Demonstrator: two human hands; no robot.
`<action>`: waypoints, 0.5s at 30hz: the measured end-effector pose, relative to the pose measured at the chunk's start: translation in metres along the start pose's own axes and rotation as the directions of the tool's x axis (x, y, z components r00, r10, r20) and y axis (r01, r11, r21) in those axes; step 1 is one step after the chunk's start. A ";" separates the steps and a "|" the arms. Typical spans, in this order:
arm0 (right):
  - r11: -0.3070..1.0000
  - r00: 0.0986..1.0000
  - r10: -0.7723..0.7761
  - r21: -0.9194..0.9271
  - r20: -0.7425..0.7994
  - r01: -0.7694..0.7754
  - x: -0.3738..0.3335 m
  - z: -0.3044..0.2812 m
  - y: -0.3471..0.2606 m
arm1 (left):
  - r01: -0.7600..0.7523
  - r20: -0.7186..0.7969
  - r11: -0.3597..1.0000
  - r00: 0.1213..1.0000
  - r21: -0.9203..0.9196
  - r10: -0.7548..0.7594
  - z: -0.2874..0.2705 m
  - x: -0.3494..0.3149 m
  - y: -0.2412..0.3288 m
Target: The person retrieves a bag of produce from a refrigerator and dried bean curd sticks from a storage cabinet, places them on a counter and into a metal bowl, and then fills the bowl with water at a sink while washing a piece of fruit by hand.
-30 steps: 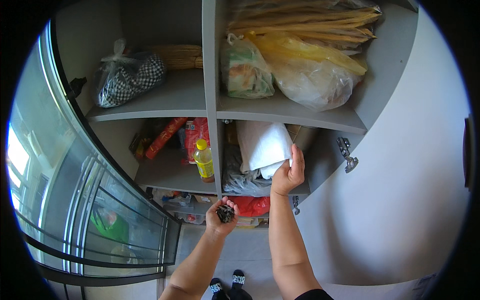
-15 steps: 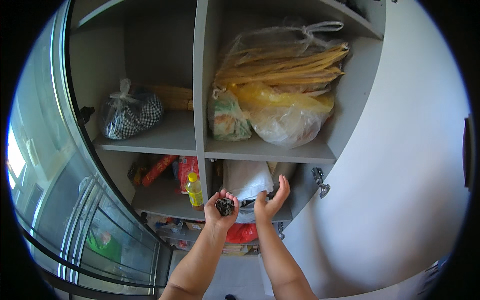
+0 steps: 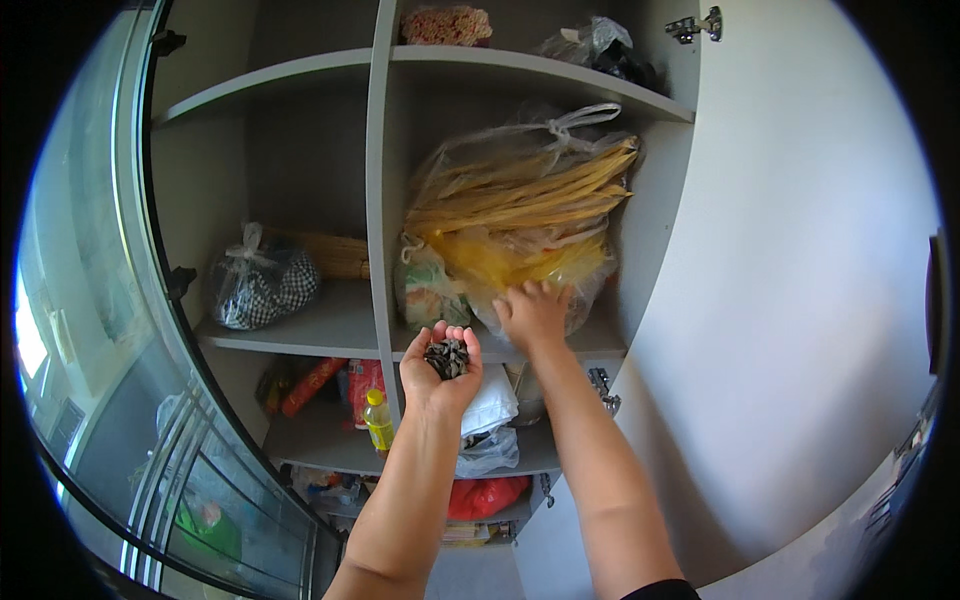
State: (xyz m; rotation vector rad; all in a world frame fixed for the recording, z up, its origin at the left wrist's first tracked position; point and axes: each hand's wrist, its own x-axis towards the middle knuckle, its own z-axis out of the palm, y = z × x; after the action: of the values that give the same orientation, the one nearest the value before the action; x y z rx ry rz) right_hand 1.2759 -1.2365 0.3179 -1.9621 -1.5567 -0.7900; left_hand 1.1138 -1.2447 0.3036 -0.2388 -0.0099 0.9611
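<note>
My left hand [image 3: 434,388] is cupped palm up in front of the shelves, its fingers curled around a small heap of dark sunflower seeds [image 3: 447,357]. Higher up and to the right, my right hand [image 3: 533,314] reaches to the lower front of a clear plastic bag [image 3: 478,298] on the middle right shelf. Its fingers look spread against the plastic, and nothing shows in its grasp. Long yellow dried sticks [image 3: 530,198] fill the upper part of the bag, above a yellow layer. A smaller bag with green print [image 3: 432,292] leans at its left.
A checked cloth in a knotted bag [image 3: 268,283] sits on the left shelf [image 3: 300,335]. Below stand a yellow-capped bottle [image 3: 378,422], a white bag [image 3: 490,402] and a red bag [image 3: 487,497]. A white cabinet door [image 3: 800,300] stands open at right, a glass door [image 3: 95,330] at left.
My right hand has risen from beside the left hand to the plastic bag on the middle shelf. The view has tilted up, bringing the upper shelf into sight. My left hand still holds the seeds.
</note>
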 end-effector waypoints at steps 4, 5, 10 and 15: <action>0.995 0.955 -0.102 -0.029 -0.280 0.097 -0.022 0.024 0.022 | 0.049 -0.062 0.999 0.997 0.011 -0.048 -0.005 0.029 -0.016; 0.991 0.932 -0.129 -0.022 -0.340 0.129 -0.023 0.023 0.014 | 0.028 -0.058 0.999 0.998 0.017 -0.027 0.000 0.026 -0.012; 0.973 0.909 -0.123 0.132 -0.397 0.190 -0.028 0.029 0.013 | 0.007 -0.082 0.999 0.997 0.037 -0.004 0.007 0.026 -0.007; 0.870 0.974 -0.014 0.482 0.227 -0.100 0.009 -0.017 0.033 | 0.036 -0.086 0.997 0.996 0.062 -0.031 -0.003 0.038 -0.003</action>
State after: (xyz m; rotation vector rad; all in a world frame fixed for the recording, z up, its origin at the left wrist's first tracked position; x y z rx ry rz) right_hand 1.3078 -1.2488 0.3351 -1.7313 -1.6332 -0.1211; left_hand 1.1386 -1.2156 0.2980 -0.2205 0.0946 0.9158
